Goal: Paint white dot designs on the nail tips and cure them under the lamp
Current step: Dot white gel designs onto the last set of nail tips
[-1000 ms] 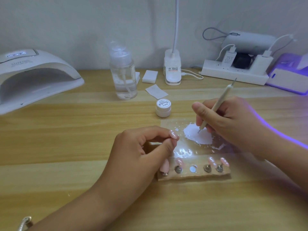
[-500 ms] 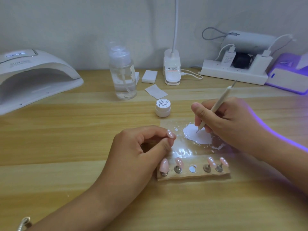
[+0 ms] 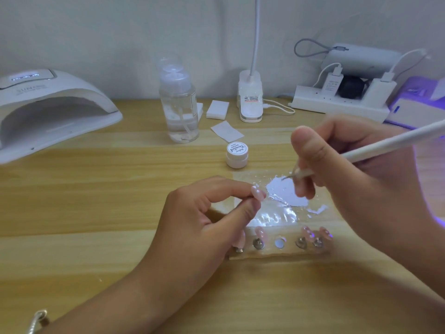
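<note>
On the wooden desk [image 3: 96, 201], centre: left hand [image 3: 199, 222] pinches one pink nail tip [image 3: 256, 191] between thumb and forefinger, just beside the white paint puddle [image 3: 289, 194] on a clear film [image 3: 277, 218]. Right hand [image 3: 356, 179] grips the dotting pen [image 3: 385, 147] pencil-style; its fine point appears to touch the puddle's far edge. Step in hand, by my reading: loading the point. Take only a small bead, lift straight up, rest the right wrist on the desk, bring the tip close. Dot lightly, reload often so sizes match. Holder strip [image 3: 277, 254] nearest the person carries four other tips [image 3: 307, 230] on pegs, one peg bare. Curing lamp [image 3: 55, 112] sits far left, well apart; carry wet work level
</note>
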Available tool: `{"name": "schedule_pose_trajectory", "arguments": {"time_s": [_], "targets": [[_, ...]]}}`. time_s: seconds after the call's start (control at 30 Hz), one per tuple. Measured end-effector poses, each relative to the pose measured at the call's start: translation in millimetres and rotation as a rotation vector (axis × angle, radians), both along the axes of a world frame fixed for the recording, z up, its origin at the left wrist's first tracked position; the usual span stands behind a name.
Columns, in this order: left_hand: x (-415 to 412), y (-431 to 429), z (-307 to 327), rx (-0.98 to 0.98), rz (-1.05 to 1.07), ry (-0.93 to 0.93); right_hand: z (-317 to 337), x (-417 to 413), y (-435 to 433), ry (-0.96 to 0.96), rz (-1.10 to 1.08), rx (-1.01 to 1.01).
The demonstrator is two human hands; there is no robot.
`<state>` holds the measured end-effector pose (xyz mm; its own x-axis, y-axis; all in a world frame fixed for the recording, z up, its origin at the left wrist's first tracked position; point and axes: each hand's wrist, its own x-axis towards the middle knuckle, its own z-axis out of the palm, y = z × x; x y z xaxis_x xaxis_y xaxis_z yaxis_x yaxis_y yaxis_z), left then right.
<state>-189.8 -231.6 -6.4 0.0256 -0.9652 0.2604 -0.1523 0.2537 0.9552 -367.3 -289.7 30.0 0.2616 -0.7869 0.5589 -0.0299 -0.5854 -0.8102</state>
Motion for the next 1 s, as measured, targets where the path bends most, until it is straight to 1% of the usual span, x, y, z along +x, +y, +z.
{"name": "schedule_pose_trajectory", "arguments": {"time_s": [0.13,0.23,0.9,1.0], "targets": [[-0.4,1.6,1.0,-0.078,-0.033,-0.038,1.0,6.2,9.1,-0.017,0.104,0.023],[-1.2,2.4,2.1,-0.151,-0.044,-0.081,0.2,7.3,12.8,-0.003,0.106,0.041],[1.6,-0.4,0.4,-0.229,-0.036,-0.160,-1.1,8.4,14.1,0.102,0.057,0.017],[1.9,-0.3,0.0,-0.214,-0.041,-0.146,-1.3,8.7,14.0,0.111,0.043,0.018]]}}
